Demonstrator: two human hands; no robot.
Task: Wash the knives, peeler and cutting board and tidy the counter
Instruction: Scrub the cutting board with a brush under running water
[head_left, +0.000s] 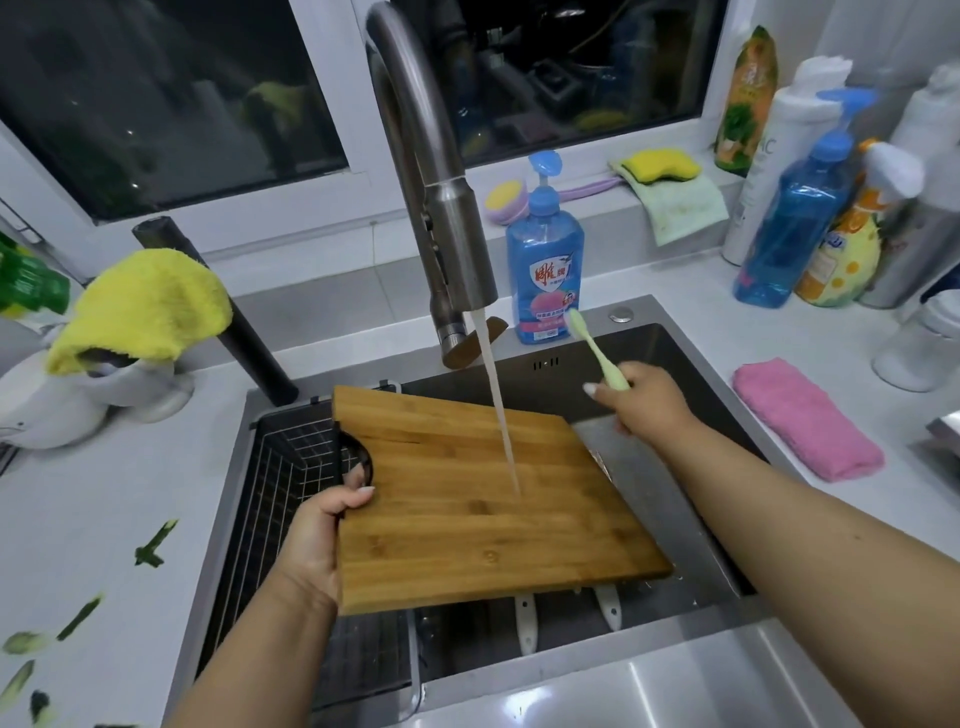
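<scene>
Your left hand (324, 525) curls its fingers around the board (483, 499) at the handle hole, at 9 o'clock on the board. Your right hand (641, 397) pinches a green toothbrush (597, 348), up at 1 o'clock. Water (501, 410) hits the tilted board over the sink (691, 358). The wet board could slip from one hand and bang the knife handles (566, 616) under it at 6 o'clock.

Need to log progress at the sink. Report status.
Left hand grips wooden cutting board under running tap water. Right hand holds pale green toothbrush. Two white-handled knives beneath board.
</scene>
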